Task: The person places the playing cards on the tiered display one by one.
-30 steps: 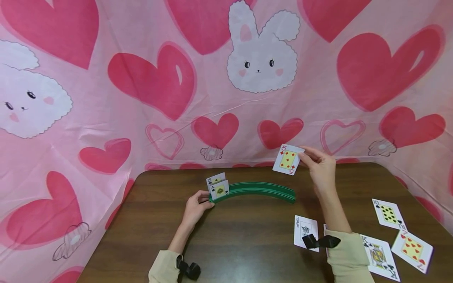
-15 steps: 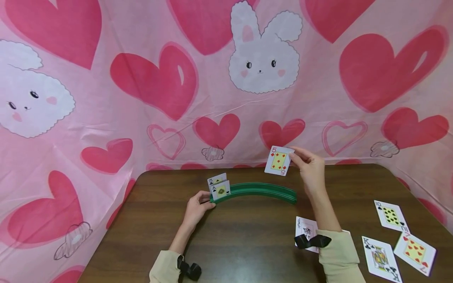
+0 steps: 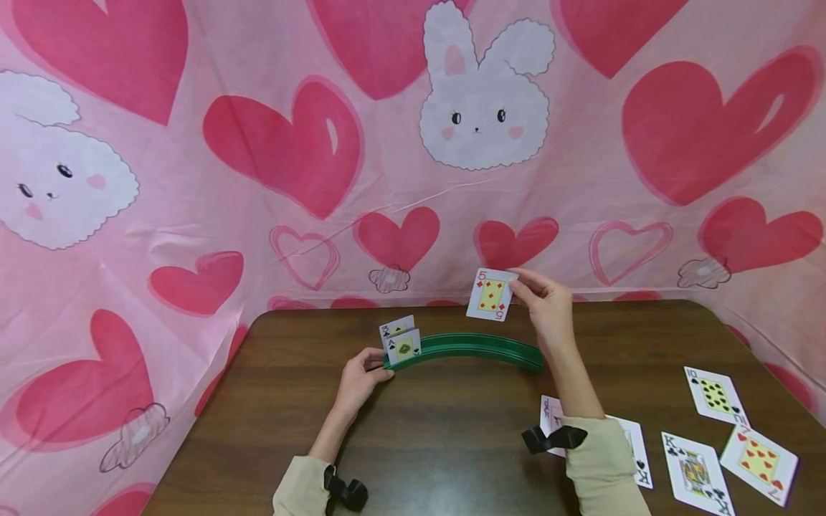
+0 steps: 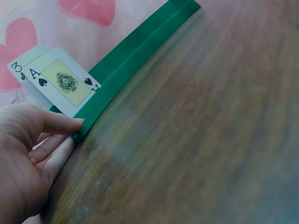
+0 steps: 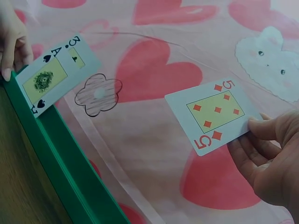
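My left hand (image 3: 357, 380) grips the left end of a curved green card holder (image 3: 477, 345), thumb and fingers at its tip. Standing in the holder at that end are an ace of spades (image 4: 65, 81) and, partly hidden behind it, a three of clubs (image 5: 81, 58). Above and behind the holder's right half, my right hand (image 3: 551, 308) pinches a five of diamonds (image 3: 491, 294) by its right edge. In the right wrist view that card faces the camera, with the thumb on its face and the fingers behind.
On the wooden table (image 3: 452, 444) at right lie face-up cards: a ten of spades (image 3: 715, 394), a seven of hearts (image 3: 760, 462) and a king of clubs (image 3: 695, 469). My right forearm partly covers a joker (image 3: 551, 416) and another king (image 3: 639, 451). A pink heart-patterned cloth (image 3: 387, 179) hangs behind.
My right hand has moved left with the five of diamonds, toward the standing cards and over the holder's right half. My left hand stays on the holder's end.
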A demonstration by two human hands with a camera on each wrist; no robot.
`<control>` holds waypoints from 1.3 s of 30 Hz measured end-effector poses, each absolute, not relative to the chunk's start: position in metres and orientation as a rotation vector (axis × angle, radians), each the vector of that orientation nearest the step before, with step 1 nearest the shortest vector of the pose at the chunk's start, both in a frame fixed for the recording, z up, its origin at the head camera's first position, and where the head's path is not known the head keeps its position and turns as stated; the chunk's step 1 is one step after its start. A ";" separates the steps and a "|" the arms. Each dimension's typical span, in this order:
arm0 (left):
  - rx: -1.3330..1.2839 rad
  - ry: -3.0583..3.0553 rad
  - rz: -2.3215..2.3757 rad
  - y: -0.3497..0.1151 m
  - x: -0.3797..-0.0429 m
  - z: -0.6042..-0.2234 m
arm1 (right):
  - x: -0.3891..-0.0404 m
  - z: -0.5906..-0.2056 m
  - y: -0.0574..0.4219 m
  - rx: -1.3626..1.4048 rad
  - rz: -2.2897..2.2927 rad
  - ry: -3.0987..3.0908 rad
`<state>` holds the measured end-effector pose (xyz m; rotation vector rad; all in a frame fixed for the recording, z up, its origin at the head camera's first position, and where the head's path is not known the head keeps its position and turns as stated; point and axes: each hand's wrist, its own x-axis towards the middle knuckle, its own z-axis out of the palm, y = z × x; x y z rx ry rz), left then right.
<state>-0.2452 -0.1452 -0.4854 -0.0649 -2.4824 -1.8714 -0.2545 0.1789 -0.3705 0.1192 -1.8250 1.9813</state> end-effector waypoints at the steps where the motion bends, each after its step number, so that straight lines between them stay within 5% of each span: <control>1: -0.069 -2.484 -1.871 -0.144 -0.244 -0.483 | -0.255 -0.371 0.178 0.123 1.981 -1.833; 39: -0.058 -2.482 -1.896 -0.148 -0.252 -0.495 | -0.269 -0.386 0.142 0.202 1.988 -2.024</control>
